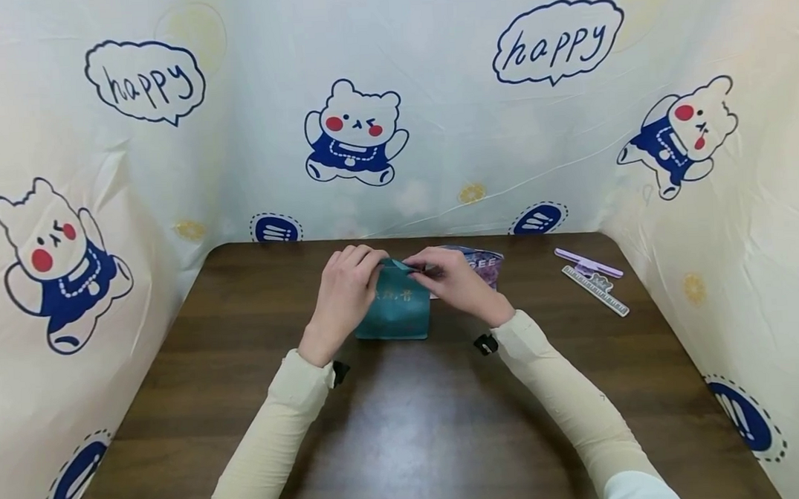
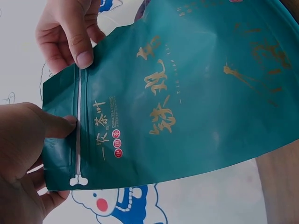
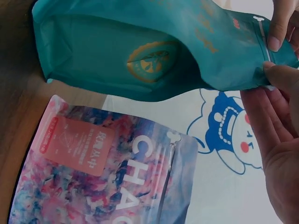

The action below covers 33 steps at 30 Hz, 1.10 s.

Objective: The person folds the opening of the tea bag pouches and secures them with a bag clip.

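Note:
A green tea pouch [image 1: 394, 317] with gold lettering stands upright on the table between both hands. Along its top runs a pale zip strip [image 2: 78, 140] with a bone-shaped end. My left hand [image 1: 347, 285] pinches the top band at one side, its thumb lying beside the strip in the left wrist view. At the other side, my right hand [image 1: 457, 277] grips the same band between thumb and fingers. The pouch's side panel bulges outward, showing a round gold emblem [image 3: 154, 60]. Behind the right hand stands a pink and purple patterned pouch [image 3: 98, 172], partly hidden in the head view.
On the right of the dark wooden table [image 1: 245, 405] lie a purple bar [image 1: 587, 262] and a clear ruler-marked strip [image 1: 595, 291], close together. A pale cloth [image 1: 434, 129] with bear drawings hangs around the back and sides.

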Motion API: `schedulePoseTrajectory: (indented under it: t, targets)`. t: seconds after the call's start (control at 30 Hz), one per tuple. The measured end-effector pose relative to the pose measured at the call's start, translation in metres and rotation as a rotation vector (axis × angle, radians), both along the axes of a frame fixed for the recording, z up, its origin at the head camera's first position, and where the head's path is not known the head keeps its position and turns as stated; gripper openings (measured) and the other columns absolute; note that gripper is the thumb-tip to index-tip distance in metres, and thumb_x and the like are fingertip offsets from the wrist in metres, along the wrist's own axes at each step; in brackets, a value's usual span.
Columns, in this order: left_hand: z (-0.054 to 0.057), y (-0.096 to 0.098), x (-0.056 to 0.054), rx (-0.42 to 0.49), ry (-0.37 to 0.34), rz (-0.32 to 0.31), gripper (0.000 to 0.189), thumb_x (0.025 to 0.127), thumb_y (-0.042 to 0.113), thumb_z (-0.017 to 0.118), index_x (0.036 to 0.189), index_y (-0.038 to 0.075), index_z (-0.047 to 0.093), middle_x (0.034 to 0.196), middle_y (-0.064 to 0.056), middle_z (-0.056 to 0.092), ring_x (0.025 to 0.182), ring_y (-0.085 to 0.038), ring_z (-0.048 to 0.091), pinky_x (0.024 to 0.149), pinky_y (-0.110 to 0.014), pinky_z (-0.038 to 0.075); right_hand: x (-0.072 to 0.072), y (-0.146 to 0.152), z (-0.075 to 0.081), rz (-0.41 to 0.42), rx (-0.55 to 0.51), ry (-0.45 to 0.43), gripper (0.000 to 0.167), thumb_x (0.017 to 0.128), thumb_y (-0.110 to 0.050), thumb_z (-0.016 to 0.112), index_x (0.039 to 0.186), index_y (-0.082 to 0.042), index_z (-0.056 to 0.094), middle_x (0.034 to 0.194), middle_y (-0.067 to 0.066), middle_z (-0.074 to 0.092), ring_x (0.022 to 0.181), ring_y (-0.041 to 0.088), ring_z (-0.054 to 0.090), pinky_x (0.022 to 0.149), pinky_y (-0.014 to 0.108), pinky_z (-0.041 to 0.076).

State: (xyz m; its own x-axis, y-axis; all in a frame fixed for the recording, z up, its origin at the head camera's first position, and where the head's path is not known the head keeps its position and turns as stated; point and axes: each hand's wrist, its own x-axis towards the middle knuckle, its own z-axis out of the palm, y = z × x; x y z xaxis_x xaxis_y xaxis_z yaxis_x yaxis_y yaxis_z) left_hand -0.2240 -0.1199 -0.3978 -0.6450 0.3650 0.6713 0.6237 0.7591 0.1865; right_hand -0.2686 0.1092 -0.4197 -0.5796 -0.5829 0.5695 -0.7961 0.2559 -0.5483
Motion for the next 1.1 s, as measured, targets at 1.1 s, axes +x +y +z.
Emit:
schedulePoseTrajectory:
  t: [1.1]
  targets:
    - [0.008, 0.023, -0.005, -0.246, -0.041, -0.017, 0.023, 0.086, 0.025, 0.084, 0.104, 0.012, 0.079, 0.09, -0.005, 0.069, 0.088, -0.023, 0.063, 0.085, -0.042, 0.045, 0.003, 0.01, -0.023, -0.076, -0.099, -0.251, 0.018, 0.091, 0.004, 0.071, 0.108, 0.003, 0.075, 0.104, 0.019, 0.073, 0.09, 0.032, 0.073, 0.08, 0.04, 0.06]
